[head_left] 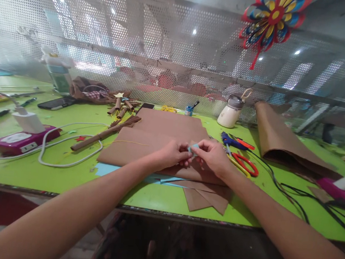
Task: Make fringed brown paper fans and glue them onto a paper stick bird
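Observation:
Both hands meet above a stack of brown paper (pixel 146 147) on the green table. Between them is a small light-blue paper piece (pixel 193 148). My left hand (pixel 177 153) pinches its left side, and my right hand (pixel 211 154) grips it from the right with curled fingers. Part of the piece is hidden by the fingers, so its full shape does not show. Under the brown paper lie a light-blue sheet (pixel 105 169) and several loose brown paper pieces (pixel 195 200). A thin yellow string (pixel 132 143) rests on the brown paper, left of the hands.
Right of the hands lie red-and-yellow scissors (pixel 248 165) and a blue glue gun (pixel 233 141) with a black cord. A rolled brown sheet (pixel 289 139) and a white jug (pixel 230 112) stand behind. On the left are a purple power strip (pixel 23 138), white cable (pixel 63 165) and phone (pixel 57 102).

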Available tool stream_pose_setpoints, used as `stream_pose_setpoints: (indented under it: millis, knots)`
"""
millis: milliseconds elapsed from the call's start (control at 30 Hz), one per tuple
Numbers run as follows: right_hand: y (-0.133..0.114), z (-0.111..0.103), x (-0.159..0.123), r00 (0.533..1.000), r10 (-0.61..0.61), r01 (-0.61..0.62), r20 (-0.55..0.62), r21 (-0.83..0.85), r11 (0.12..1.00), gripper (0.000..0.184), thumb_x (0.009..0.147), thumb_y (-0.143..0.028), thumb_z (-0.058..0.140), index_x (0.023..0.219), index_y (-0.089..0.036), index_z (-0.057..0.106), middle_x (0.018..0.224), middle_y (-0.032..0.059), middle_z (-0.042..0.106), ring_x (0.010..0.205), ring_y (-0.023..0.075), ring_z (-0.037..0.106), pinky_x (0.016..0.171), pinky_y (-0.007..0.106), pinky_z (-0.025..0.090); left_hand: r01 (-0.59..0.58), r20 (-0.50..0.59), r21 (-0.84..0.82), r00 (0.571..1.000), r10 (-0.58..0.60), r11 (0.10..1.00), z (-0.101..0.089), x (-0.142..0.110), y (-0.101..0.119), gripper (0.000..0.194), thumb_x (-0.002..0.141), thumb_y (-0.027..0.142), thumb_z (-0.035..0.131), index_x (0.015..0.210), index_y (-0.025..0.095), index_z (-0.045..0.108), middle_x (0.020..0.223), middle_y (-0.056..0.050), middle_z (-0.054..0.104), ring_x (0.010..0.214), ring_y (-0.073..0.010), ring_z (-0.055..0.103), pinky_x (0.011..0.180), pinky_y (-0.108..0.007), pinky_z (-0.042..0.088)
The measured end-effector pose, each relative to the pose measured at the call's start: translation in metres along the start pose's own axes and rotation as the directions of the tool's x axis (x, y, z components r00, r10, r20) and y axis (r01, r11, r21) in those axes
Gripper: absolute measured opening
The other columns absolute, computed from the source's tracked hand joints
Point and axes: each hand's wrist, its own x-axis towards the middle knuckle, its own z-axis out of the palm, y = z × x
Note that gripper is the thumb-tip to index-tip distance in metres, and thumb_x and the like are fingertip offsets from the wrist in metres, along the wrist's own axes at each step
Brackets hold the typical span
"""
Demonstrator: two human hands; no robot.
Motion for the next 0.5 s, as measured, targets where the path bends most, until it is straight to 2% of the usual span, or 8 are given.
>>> stream_pose_setpoints:
  millis: [167,333,433,500]
  knots:
    - [0.004,0.002,0.0,0.996,-0.026,0.026,-0.08,0.006,1.0,0.027,0.07,-0.044,0.064,0.065,-0.019,0.057,0.046,-0.0033,0.053,0.039,0.0093,0.043,0.038,0.023,0.034,0.074,0.04,-0.097,0.997,-0.07,0.993,-0.003,0.0,0.001,0.021,0.073,0.029,0.064,0.077,0.01,0.058,0.07,-0.005,0.062,0.056,-0.0074,0.056,0.049,-0.017,0.038]
    - [-0.001,0.005,-0.002,0.996,-0.018,0.025,-0.084,0.093,0.995,0.028,0.07,-0.044,0.064,0.066,-0.017,0.058,0.051,-0.0022,0.055,0.042,0.0094,0.045,0.04,0.023,0.035,0.062,0.028,-0.145,0.998,-0.059,0.988,-0.004,-0.001,0.002,0.024,0.073,0.032,0.066,0.075,0.009,0.057,0.07,-0.006,0.063,0.055,-0.0072,0.057,0.047,-0.016,0.037]
    - [-0.005,-0.002,0.0,0.993,-0.023,0.045,-0.114,0.189,0.981,0.03,0.074,-0.046,0.06,0.069,-0.017,0.059,0.057,-0.0008,0.056,0.046,0.0093,0.047,0.042,0.023,0.039,0.085,0.01,-0.235,0.996,-0.085,0.968,-0.005,-0.003,0.005,0.022,0.07,0.027,0.068,0.073,0.01,0.055,0.067,-0.005,0.062,0.052,-0.0073,0.056,0.047,-0.018,0.039]
    - [-0.009,-0.01,0.002,0.992,-0.066,0.089,-0.11,0.22,0.971,0.027,0.073,-0.043,0.061,0.079,-0.017,0.061,0.062,-0.0008,0.057,0.05,0.0098,0.051,0.046,0.023,0.042,0.103,0.011,-0.306,0.994,-0.104,0.946,-0.007,-0.004,0.007,0.021,0.069,0.025,0.069,0.072,0.01,0.054,0.067,-0.005,0.062,0.052,-0.0077,0.056,0.049,-0.019,0.042]
